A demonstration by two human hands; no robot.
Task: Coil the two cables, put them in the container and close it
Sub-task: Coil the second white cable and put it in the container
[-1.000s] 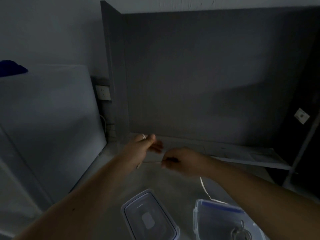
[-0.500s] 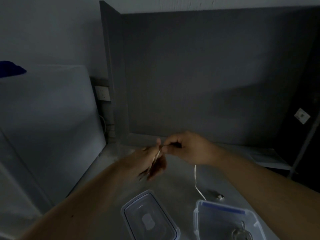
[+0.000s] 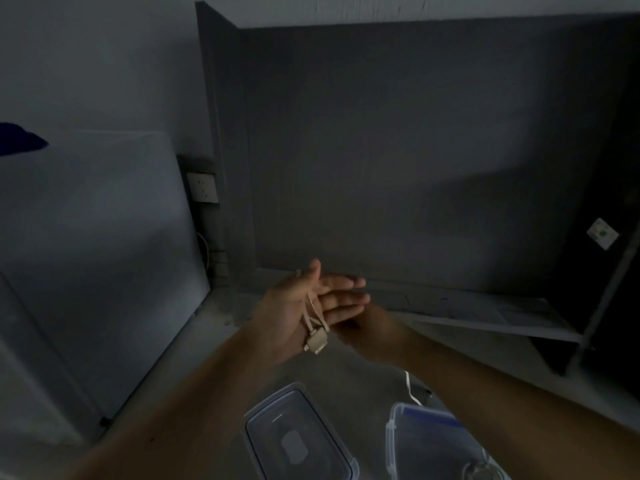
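Note:
My left hand (image 3: pixel 304 306) is raised palm-up above the table with fingers stretched out; a thin white cable (image 3: pixel 313 315) loops across its palm and its plug (image 3: pixel 317 342) dangles below. Behind and under it, my right hand (image 3: pixel 372 332) is blurred and closed on the same cable, whose loose end (image 3: pixel 410 388) trails down to the table. A clear container (image 3: pixel 415 434) with a blue rim stands at the bottom right, a coiled cable (image 3: pixel 479 474) inside it. Its clear lid (image 3: pixel 298 434) lies flat to the left.
A dark grey partition (image 3: pixel 415 150) stands behind the grey table (image 3: pixel 225 317). A pale panel (image 3: pixel 97 254) leans at the left, beside a wall socket (image 3: pixel 202 188). A low shelf board (image 3: pixel 485 313) runs along the right.
My left hand turned palm-up and opened its fingers, the cable now wrapped over it. My right hand dropped from above the left hand to below and behind it.

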